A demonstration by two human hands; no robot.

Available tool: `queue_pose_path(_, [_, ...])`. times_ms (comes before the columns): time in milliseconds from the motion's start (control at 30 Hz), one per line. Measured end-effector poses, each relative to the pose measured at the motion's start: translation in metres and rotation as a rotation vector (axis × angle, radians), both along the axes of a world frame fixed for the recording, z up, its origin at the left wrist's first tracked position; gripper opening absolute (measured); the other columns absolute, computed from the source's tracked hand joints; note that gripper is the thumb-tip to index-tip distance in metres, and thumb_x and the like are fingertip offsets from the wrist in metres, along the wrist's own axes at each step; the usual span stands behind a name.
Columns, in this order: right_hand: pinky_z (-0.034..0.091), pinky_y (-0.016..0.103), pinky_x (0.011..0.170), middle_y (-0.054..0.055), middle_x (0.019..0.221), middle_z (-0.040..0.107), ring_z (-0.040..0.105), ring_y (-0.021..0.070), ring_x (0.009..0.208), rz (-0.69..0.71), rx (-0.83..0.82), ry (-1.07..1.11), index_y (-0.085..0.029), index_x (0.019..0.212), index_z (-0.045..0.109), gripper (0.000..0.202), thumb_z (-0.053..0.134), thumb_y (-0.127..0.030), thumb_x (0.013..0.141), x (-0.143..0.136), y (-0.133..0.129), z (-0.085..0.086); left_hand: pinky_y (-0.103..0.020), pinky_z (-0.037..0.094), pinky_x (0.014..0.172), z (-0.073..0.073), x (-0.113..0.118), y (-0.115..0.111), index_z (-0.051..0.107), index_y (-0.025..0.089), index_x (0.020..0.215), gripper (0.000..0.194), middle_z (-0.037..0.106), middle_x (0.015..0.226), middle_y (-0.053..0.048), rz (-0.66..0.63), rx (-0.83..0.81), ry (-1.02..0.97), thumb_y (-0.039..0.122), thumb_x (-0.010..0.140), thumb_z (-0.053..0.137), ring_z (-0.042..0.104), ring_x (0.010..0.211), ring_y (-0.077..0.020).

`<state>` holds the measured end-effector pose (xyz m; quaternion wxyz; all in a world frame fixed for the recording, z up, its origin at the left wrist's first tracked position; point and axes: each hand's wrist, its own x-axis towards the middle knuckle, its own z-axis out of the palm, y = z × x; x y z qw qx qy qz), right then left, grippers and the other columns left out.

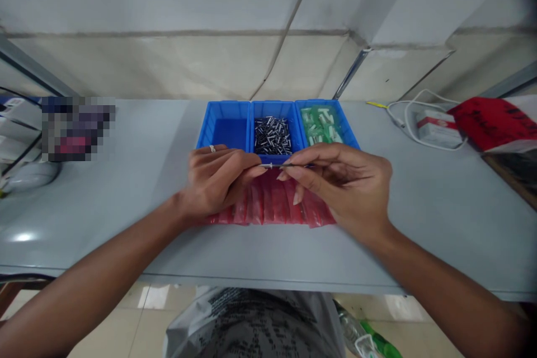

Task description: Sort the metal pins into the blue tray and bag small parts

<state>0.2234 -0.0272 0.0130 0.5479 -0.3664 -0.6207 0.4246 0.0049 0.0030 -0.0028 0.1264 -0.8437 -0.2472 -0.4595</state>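
Pale grey table (268, 257) across the middle of the frame, set before a whitish wall (168, 61) with a grey cable (291, 22) slanting down near upper centre. Left hand (218, 176), just left of centre: thumb and forefinger pinched on the pale end of a thin metal piece (271, 166), with a ring (212, 148) on one finger. Right hand (354, 184), right of centre: thumb and forefinger closed on the darker end, remaining fingers loosely curled. Thin metal piece held level between both hands at frame centre; impossible to tell whether one part or two joined. Directly below, partly hidden by the hands, a row of red plastic bags (274, 204). Just above, three blue bins side by side: left bin (229, 109) with dark blue floor visible, middle bin (272, 107) with a heap of small metal pins (272, 135), right bin (344, 123) with green-tinted packets (321, 123) of white pieces. At right, a white cord (409, 123) around a white-and-red box (438, 127), beside a red bag (497, 120) with dark writing. At lower centre, a grey printed shirt (251, 324).
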Motion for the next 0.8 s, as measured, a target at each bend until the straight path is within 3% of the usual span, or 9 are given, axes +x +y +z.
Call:
queue_pose_path(167, [0.058, 0.025, 0.046, 0.0, 0.087, 0.078, 0.068, 0.0101, 0.051, -0.034, 0.034, 0.007, -0.02, 0.091, 0.076, 0.011, 0.079, -0.013, 0.083, 0.0004, -0.0008, -0.0015, -0.022, 0.043, 0.053, -0.0027, -0.0002, 0.0002, 0.063, 0.014, 0.096, 0.019, 0.07, 0.067, 0.003, -0.012, -0.016, -0.037, 0.033, 0.098, 0.065, 0.059, 0.05, -0.0069])
queue_pose_path(267, [0.057, 0.025, 0.046, 0.0, 0.088, 0.078, 0.066, 0.0091, 0.05, -0.034, 0.036, 0.012, -0.021, 0.091, 0.076, 0.012, 0.079, -0.013, 0.083, 0.0, -0.0008, -0.0016, -0.021, 0.043, 0.053, -0.0024, 0.0003, 0.0002, 0.063, 0.014, 0.096, 0.017, 0.07, 0.068, 0.004, -0.006, 0.015, -0.04, 0.029, 0.094, 0.071, 0.061, 0.052, -0.007])
queue_pose_path(433, [0.056, 0.024, 0.046, -0.001, 0.086, 0.077, 0.064, 0.0084, 0.052, -0.024, 0.027, 0.006, -0.023, 0.09, 0.076, 0.014, 0.078, -0.011, 0.083, -0.0003, -0.0026, 0.0009, -0.022, 0.041, 0.053, 0.001, 0.0001, -0.0014, 0.063, 0.015, 0.09, 0.012, 0.067, 0.064, 0.004, 0.0, -0.006, -0.015, 0.025, 0.096, 0.067, 0.058, 0.051, -0.0068])
queue_pose_path(800, [0.056, 0.023, 0.049, -0.001, 0.083, 0.077, 0.067, 0.0094, 0.057, -0.012, 0.031, -0.019, -0.023, 0.091, 0.077, 0.014, 0.079, -0.012, 0.083, 0.0003, -0.0024, 0.0012, -0.025, 0.038, 0.052, -0.0022, -0.0025, 0.0003, 0.061, 0.016, 0.082, 0.025, 0.057, 0.058, 0.004, -0.029, -0.023, -0.007, 0.03, 0.103, 0.055, 0.05, 0.049, -0.0078])
